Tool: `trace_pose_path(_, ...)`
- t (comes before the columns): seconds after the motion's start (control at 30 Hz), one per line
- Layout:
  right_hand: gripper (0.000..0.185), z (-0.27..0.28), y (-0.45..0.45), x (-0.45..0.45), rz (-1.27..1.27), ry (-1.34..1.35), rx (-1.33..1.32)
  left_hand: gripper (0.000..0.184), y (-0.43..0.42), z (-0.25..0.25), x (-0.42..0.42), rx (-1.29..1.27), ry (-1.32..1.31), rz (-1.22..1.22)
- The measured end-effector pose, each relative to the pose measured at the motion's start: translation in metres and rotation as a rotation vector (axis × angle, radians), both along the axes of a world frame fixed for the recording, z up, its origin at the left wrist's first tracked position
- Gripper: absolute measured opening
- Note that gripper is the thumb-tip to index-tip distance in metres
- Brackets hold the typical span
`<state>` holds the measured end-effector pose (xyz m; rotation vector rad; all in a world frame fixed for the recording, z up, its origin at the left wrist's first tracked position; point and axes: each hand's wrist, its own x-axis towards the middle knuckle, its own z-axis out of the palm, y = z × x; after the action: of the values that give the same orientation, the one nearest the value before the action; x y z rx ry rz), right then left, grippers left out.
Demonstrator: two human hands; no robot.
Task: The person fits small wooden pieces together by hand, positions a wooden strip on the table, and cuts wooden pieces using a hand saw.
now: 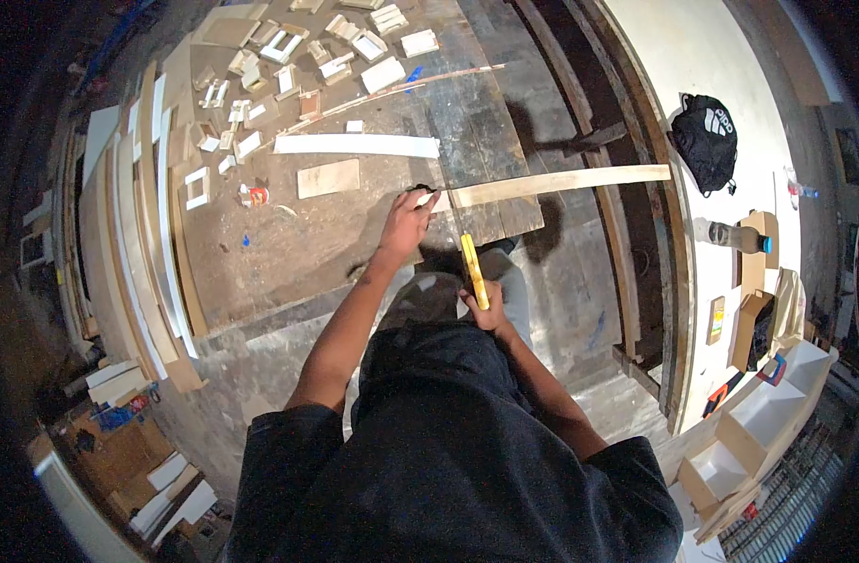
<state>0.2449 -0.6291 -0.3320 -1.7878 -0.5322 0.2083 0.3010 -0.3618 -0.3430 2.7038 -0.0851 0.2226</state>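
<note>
My right hand (489,308) is closed around the yellow handle of a handsaw (474,267). Its thin dark blade points away from me and crosses a long pale wooden strip (561,184) near the strip's left end. On that end, left of the blade, my left hand (409,223) grips the wood with its fingers; a small dark item by the fingertips is too unclear to name. The strip reaches right, over the gap, to the edge of the white-topped table. Beyond my left hand lie a white strip (354,144) and a short flat board (328,178).
Several small wooden frames and blocks (336,68) cover the far part of the wooden work surface (289,235). Long strips (157,225) are stacked at left. On the white table (674,56) are a black bag (704,141), a bottle (741,238) and boxes.
</note>
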Motion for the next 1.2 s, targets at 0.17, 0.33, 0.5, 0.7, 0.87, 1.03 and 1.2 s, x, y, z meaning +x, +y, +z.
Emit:
trace_pose_path(0.17, 0.015, -0.006, -0.003, 0.001, 0.08, 0.16, 0.046, 0.049, 0.003, 0.016, -0.007, 0.003, 0.002, -0.006)
trace_pose_path(0.33, 0.014, -0.018, -0.008, 0.0, 0.12, 0.192, 0.06, 0.048, 0.009, 0.01, -0.023, -0.023, -0.052, 0.01)
trace_pose_path(0.5, 0.015, -0.016, -0.005, -0.009, -0.023, 0.046, -0.031, 0.054, 0.006, 0.022, -0.023, -0.09, 0.066, 0.044)
trace_pose_path(0.7, 0.016, -0.031, -0.012, -0.006, 0.044, 0.178, -0.032, 0.061, 0.013, 0.026, -0.016, -0.161, 0.089, 0.002)
trace_pose_path(0.87, 0.013, -0.009, -0.005, -0.002, 0.019, 0.117, 0.009, 0.065, 0.016, 0.02, -0.018, -0.17, 0.052, -0.03)
trace_pose_path(1.03, 0.012, -0.015, -0.004, -0.004, 0.038, 0.061, -0.016, 0.071, 0.007, 0.009, -0.023, -0.192, -0.031, -0.018)
trace_pose_path(1.2, 0.013, -0.017, -0.001, -0.006, 0.031, 0.074, -0.049, 0.068, 0.006, 0.001, -0.022, -0.256, -0.054, 0.023)
